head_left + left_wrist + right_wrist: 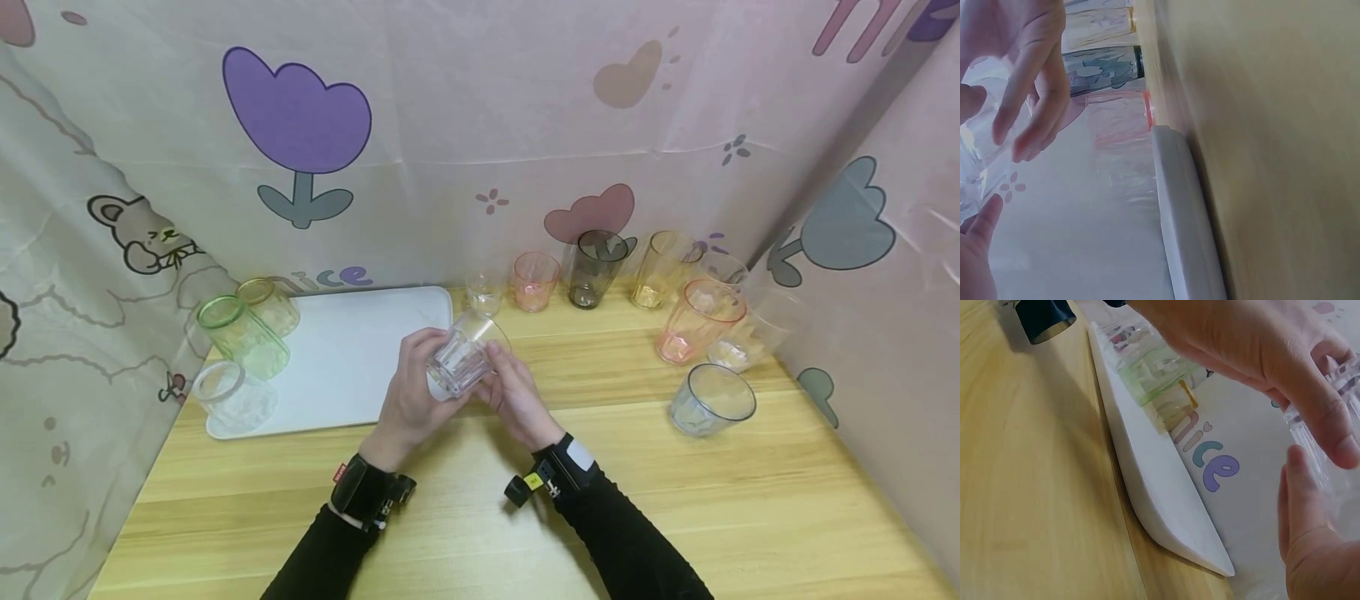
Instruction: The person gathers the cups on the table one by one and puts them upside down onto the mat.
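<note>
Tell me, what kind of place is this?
Probably a small makeshift recording booth, not a real kitchen: cartoon flower curtains wall in a wooden table set with a white tray and coloured cups, while both hands hold a clear cup.

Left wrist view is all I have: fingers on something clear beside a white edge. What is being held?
Observer: A clear cup, held by both the left hand and the right hand.
Operator: What is the white edge?
Observer: A white tray on the wooden table.
Operator: Anything on it?
Observer: Three cups at its left end: a green cup, a yellow one and a clear one.
</note>
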### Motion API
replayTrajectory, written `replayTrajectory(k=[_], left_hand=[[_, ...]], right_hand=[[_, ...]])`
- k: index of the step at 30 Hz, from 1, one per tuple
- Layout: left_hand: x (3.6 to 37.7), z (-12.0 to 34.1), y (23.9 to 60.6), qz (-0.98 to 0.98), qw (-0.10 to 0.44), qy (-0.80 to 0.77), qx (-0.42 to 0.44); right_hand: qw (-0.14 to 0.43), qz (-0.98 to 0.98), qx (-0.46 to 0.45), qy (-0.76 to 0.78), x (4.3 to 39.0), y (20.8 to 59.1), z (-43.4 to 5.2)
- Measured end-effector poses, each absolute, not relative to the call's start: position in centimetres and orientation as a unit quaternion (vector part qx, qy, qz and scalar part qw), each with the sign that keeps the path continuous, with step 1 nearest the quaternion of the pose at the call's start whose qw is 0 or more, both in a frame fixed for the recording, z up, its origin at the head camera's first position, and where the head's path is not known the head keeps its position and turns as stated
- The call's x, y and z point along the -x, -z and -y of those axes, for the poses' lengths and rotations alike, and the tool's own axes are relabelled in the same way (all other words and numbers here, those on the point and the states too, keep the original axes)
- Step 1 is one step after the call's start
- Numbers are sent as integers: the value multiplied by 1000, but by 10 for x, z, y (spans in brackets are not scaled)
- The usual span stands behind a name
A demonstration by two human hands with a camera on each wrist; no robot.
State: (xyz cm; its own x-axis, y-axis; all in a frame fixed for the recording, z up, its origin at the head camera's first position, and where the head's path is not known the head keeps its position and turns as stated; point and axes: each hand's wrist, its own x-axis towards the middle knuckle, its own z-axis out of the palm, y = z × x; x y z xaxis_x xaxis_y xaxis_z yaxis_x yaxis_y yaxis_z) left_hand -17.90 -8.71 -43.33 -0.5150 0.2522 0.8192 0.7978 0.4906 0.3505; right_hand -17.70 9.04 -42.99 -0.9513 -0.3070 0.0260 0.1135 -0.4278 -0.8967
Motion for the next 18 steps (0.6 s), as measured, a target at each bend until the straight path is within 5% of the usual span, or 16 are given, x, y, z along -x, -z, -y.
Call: replayTrajectory(k=[6, 18], left_hand=[[180, 92, 430, 781, 368, 390, 322], [183, 117, 421, 788, 381, 410, 257]], right_hand=[[100, -577, 112, 803, 180, 429, -93], [-46, -740, 138, 657, 185, 430, -95]])
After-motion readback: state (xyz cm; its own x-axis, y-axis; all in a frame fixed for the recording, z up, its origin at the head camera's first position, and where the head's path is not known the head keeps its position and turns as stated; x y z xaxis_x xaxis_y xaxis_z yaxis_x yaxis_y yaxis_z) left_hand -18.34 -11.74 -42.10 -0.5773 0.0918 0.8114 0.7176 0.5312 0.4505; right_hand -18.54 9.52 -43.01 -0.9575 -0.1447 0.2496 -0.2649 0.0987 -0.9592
